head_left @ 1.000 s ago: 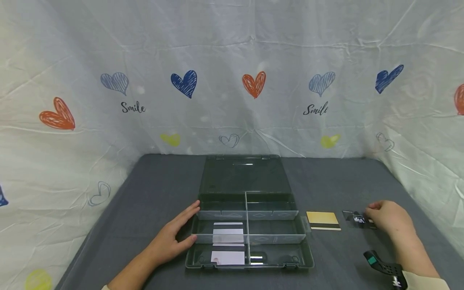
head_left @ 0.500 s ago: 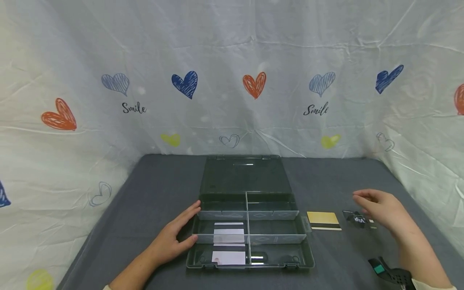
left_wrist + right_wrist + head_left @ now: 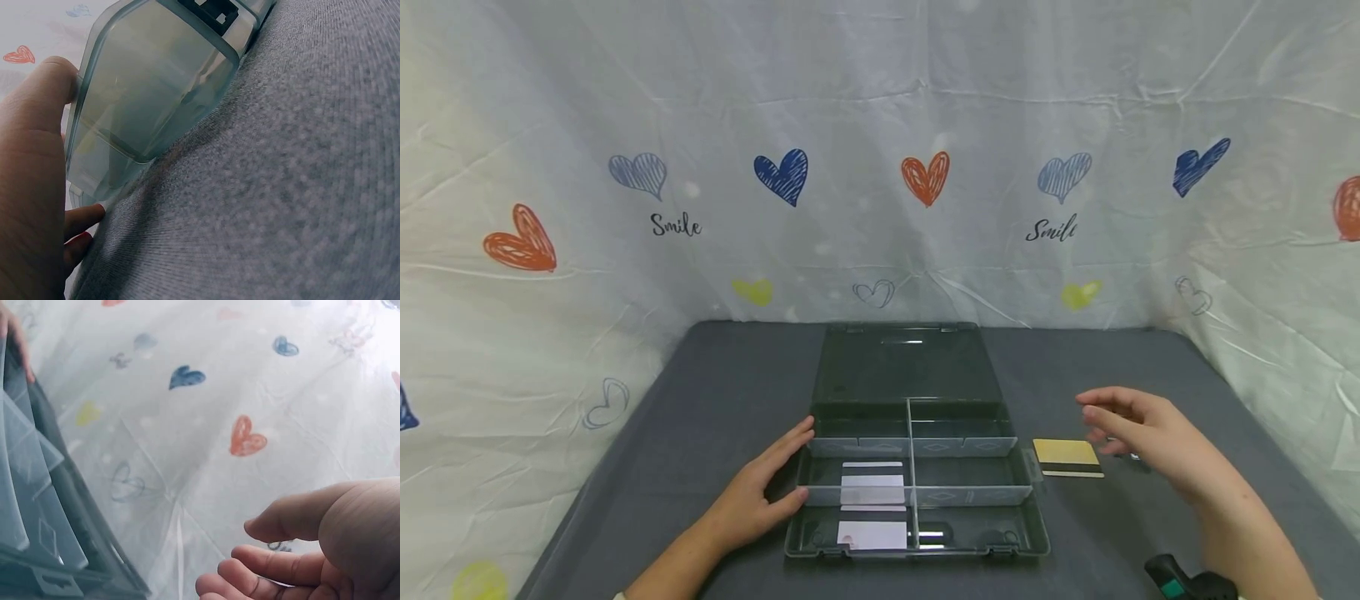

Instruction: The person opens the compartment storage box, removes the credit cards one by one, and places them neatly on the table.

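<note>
My left hand [image 3: 741,504] touches the left wall of a dark see-through plastic organizer box [image 3: 973,495], thumb and fingers spread along it. In the left wrist view the thumb lies at the rim of the box wall [image 3: 150,81]. Two white striped cards, a rear card [image 3: 872,483] and a front card [image 3: 872,535], lie in the box's left compartments. My right hand [image 3: 1157,442] hovers near a yellow card [image 3: 1066,452] with a dark stripe, right of the box. No object shows in its fingers in the right wrist view. A black card is mostly hidden below this hand.
The box's hinged lid [image 3: 910,364] lies back on the grey cloth-covered table [image 3: 752,367]. Upright dividers split the box into several compartments. A white curtain [image 3: 850,242] with printed hearts hangs behind and at the sides.
My right hand has lifted off the black card, leaving it on the table, and moved left toward the yellow card. The left hand stays at the box.
</note>
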Tool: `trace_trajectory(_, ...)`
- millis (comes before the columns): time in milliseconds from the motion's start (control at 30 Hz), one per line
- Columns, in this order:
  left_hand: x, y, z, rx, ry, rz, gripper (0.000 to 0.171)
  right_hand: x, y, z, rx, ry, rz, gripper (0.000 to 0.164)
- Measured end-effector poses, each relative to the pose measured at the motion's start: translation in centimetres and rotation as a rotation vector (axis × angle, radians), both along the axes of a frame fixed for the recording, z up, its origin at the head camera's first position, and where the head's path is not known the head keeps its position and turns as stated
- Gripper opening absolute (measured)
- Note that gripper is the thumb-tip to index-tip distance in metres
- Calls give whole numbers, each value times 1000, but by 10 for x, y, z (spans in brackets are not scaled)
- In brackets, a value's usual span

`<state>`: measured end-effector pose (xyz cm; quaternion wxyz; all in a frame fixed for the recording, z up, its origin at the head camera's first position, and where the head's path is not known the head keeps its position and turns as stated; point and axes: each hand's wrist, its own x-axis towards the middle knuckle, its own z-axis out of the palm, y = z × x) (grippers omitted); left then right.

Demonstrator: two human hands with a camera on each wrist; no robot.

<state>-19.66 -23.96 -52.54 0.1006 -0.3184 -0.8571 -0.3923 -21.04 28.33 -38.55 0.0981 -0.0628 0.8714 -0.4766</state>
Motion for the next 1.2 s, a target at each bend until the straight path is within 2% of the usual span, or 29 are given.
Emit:
trace_trajectory(167,0,1,1,-4,3,5,71,1,-12,4,-140,-9,90,47)
trace_trajectory(367,2,1,3,-6,-22,7,71,-3,-30,8,-240,-32,197,46)
trace_trajectory(733,2,0,2,1,-25,3,70,-11,-80,8,-250,-98,341,49)
trace_trajectory(1033,0,0,1,9,-15,-4,71,-17,-115,7,-305,-150,448,49)
trace_trajectory(1200,0,0,0,6,-18,-3,70,-19,-135,2,-320,-179,477,48)
